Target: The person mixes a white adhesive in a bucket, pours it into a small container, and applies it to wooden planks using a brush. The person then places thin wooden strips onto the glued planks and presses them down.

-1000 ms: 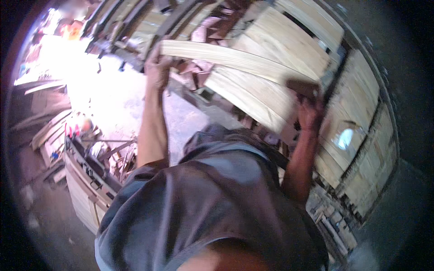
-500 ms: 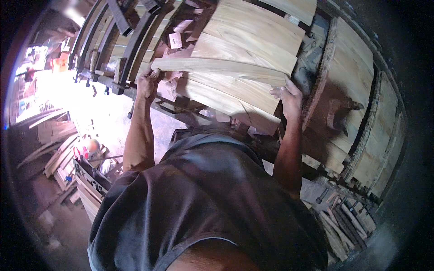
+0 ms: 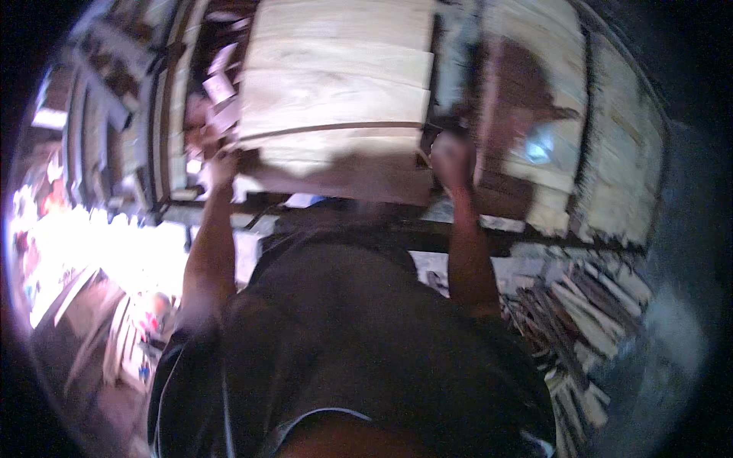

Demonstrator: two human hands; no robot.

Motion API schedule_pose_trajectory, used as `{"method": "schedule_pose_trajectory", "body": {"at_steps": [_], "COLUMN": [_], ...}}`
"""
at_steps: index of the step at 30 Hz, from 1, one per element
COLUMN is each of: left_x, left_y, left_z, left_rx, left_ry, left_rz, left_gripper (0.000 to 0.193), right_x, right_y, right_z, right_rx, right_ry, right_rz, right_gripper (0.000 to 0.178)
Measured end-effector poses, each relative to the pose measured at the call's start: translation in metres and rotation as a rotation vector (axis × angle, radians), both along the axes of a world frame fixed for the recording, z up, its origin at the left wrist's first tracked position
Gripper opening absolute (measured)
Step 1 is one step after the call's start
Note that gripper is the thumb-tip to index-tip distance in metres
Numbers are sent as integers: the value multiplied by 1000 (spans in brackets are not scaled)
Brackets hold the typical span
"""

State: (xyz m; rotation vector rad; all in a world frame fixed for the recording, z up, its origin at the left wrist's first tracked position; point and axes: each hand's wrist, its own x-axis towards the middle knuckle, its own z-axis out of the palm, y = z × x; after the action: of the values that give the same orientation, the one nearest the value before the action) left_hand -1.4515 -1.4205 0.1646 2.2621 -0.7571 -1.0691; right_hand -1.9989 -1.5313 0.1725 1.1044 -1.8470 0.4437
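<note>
A long, narrow wooden board (image 3: 336, 137) lies crosswise in front of me, level with the row of pale planks (image 3: 336, 84); a dark line runs along its far edge. My left hand (image 3: 221, 166) is closed at the board's left end. At the right end is my right hand (image 3: 452, 159), its fingers curled but smeared by motion. My shadow falls over the near part of the planks, so the board's near edge is hard to make out.
Another panel of pale planks (image 3: 546, 183) lies to the right, across a dark gap. Dark bars (image 3: 156, 122) stand at the left, with offcuts (image 3: 221, 88) beside them. Scrap sticks (image 3: 580, 305) are heaped on the floor at lower right; more wood (image 3: 114, 328) lies lower left.
The board has come down and nearer to me, from slanting above the planks to lying level along them. Both hands moved with its ends. My view has turned, shifting the bench leftward.
</note>
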Motion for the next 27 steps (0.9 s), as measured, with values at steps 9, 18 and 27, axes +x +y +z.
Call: {"method": "schedule_pose_trajectory", "body": {"at_steps": [9, 18, 27], "left_x": [30, -16, 16], "left_y": [59, 119, 172], "left_z": [3, 90, 65], "left_rx": [-174, -143, -171], "left_ry": [-187, -406, -393], "left_rz": [-309, -302, -153], "left_gripper": [49, 49, 49], "right_x": [-186, -268, -238], "right_y": [47, -15, -17], "right_z": [121, 66, 75], "right_rx": [214, 664, 742], "right_ry": [-384, -666, -643], "right_rz": [313, 424, 214], "right_gripper": [51, 37, 27]}}
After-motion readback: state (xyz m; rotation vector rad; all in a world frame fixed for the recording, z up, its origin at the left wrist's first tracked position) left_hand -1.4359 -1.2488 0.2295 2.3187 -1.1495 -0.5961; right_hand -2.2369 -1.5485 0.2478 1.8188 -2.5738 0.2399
